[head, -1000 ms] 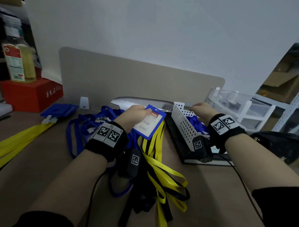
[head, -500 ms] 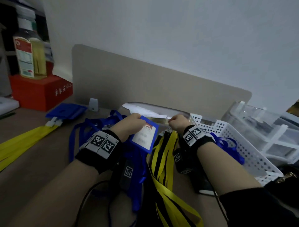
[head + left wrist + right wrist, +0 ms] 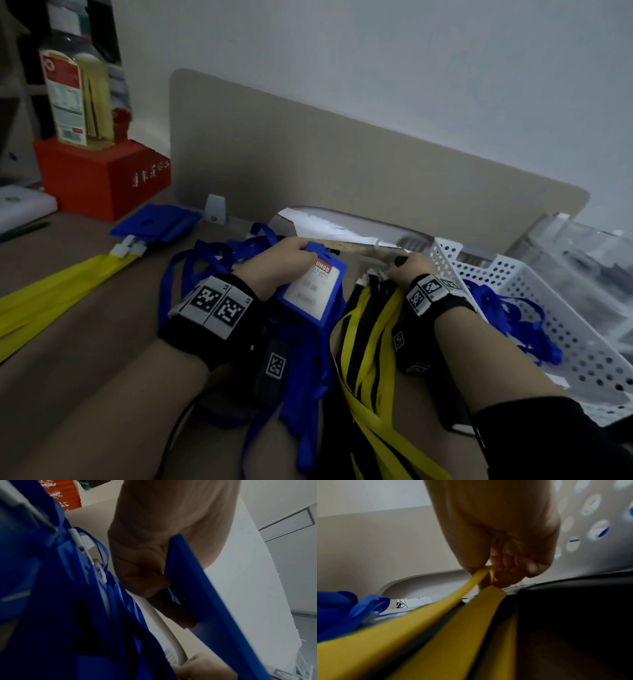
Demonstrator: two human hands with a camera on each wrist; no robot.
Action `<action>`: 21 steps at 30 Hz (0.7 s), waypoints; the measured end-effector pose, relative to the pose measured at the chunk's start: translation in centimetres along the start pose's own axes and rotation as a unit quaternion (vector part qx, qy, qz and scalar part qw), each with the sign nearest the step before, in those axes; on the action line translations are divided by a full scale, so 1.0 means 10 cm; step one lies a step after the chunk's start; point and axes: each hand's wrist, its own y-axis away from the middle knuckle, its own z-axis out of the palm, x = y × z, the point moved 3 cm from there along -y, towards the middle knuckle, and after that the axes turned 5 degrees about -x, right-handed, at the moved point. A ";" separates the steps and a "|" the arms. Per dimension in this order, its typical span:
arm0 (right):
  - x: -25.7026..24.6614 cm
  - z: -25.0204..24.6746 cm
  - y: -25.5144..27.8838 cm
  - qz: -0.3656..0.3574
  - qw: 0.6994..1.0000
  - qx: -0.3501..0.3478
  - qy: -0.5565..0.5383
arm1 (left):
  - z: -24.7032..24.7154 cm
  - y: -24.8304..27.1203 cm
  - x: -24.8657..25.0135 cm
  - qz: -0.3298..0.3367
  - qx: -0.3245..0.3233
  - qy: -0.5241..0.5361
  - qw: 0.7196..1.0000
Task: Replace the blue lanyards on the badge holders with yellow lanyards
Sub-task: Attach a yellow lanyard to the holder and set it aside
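Your left hand (image 3: 286, 263) grips the blue badge holder (image 3: 313, 291); your right hand (image 3: 409, 269) pinches a yellow lanyard (image 3: 471, 588) above the table (image 3: 85, 329).

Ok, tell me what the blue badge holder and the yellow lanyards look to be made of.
Badge holder: likely rigid moulded plastic, smooth blue frame keeping straight edges in the left hand, clear front over a card.
Yellow lanyards: probably flat woven fabric, matte, draping limply from the right hand.
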 end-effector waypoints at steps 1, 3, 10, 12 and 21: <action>0.01 -0.03 0.02 0.000 1.000 0.012 -0.009 | 0.01 0.01 0.01 -0.001 -0.001 0.002 1.000; 0.02 -0.09 0.09 0.003 0.999 0.048 -0.009 | 0.03 0.03 0.03 -0.002 -0.003 0.003 1.000; -0.08 -0.26 0.35 -0.085 0.948 0.102 -0.288 | 0.09 0.25 0.11 -0.014 -0.006 0.031 0.999; -0.13 -0.28 0.48 -0.113 0.917 0.091 -0.373 | 0.12 0.35 0.15 -0.013 -0.005 0.035 0.999; -0.41 -0.44 1.32 -0.213 0.841 0.031 -0.497 | 0.16 0.78 0.22 0.025 0.069 0.040 0.997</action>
